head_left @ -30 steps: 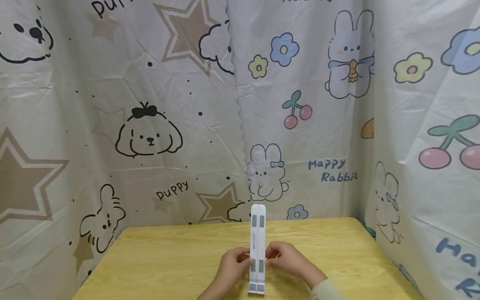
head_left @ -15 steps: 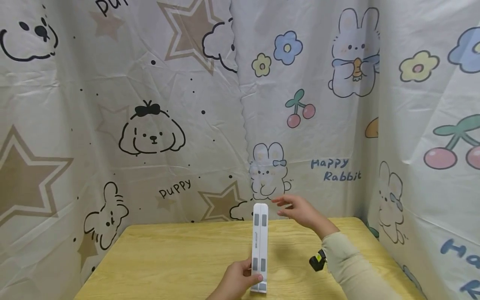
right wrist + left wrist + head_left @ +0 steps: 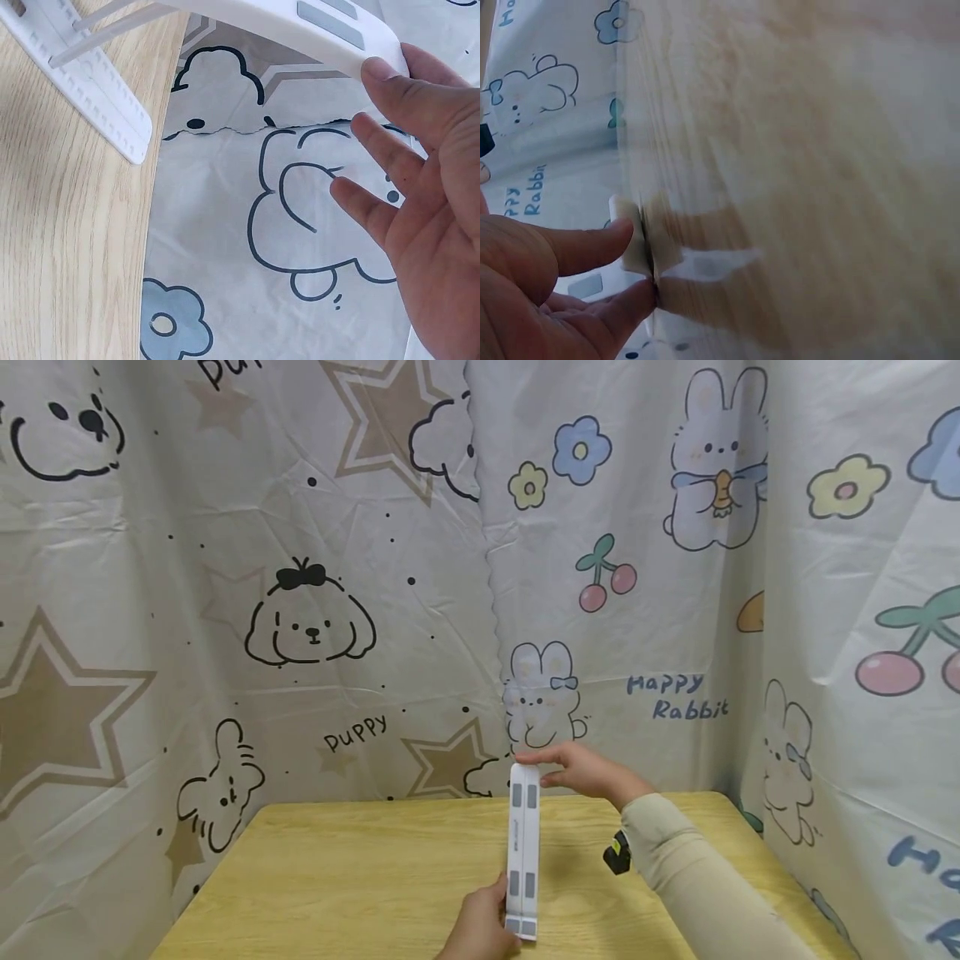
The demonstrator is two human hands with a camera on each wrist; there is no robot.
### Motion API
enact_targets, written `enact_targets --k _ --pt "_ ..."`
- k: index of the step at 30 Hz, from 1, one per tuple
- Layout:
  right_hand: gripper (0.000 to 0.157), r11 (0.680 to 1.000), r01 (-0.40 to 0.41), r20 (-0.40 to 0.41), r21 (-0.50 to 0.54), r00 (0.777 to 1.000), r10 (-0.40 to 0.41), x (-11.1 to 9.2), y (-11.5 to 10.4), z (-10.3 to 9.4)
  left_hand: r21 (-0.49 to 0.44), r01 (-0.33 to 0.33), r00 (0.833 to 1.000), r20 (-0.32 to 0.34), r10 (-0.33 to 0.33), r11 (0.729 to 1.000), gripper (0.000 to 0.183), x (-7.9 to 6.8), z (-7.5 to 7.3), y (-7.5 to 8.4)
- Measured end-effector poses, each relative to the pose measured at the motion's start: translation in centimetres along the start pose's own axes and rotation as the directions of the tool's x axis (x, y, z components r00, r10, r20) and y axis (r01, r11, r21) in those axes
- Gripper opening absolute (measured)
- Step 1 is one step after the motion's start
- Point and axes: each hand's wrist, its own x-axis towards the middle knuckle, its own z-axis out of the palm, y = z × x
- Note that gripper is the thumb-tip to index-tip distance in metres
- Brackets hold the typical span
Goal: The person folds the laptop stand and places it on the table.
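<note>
White plastic, by the look of it, was what we had in hand: a folding stand (image 3: 530, 835) with grey pads (image 3: 530, 885) on its top faces, standing on the yellow wood-grain bench (image 3: 375, 860) with its long side running away from us. Big change was our right hand (image 3: 588, 772). A second earlier it was down by the lower part, opposite the left; half a second on it hung in the air just beside the far end, and at this point it had landed there. From the right wrist view, thumb and a finger were pinching the rounded tip, with the other two fingers we could see spread and touching nothing. Our left hand (image 3: 483, 922) hadn't left the near end, fingers pinching around the little lip, though its far side was partly hidden. So we now had it by both ends, which to us looked like a better grip for steadying or adjusting it than both hands down low. Right wrist view also showed struts (image 3: 112, 34) and a notched base rail (image 3: 101, 97) underneath, so we'd say it wasn't folded flat.
</note>
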Motion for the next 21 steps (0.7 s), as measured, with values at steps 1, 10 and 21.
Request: enact_targets --k 1,10,21 --pt "0.052 1.000 0.004 -0.003 -0.011 1.000 -0.004 0.0 0.1 0.1 0.003 0.003 1.000 -0.001 -0.003 1.000 0.099 0.0 0.0 -0.1" --pt "0.047 0.999 0.007 -0.094 -0.046 0.995 -0.011 -1.4 1.2 -0.2 -0.078 -0.119 0.988 0.091 0.126 0.990 0.097 0.6 -0.7 -1.1" --pt "0.046 0.993 -0.026 -0.159 -0.116 0.987 0.007 -3.7 0.8 -0.7 -0.137 -0.122 0.971 0.190 0.147 0.983 0.086 1.4 -2.4 -1.4"
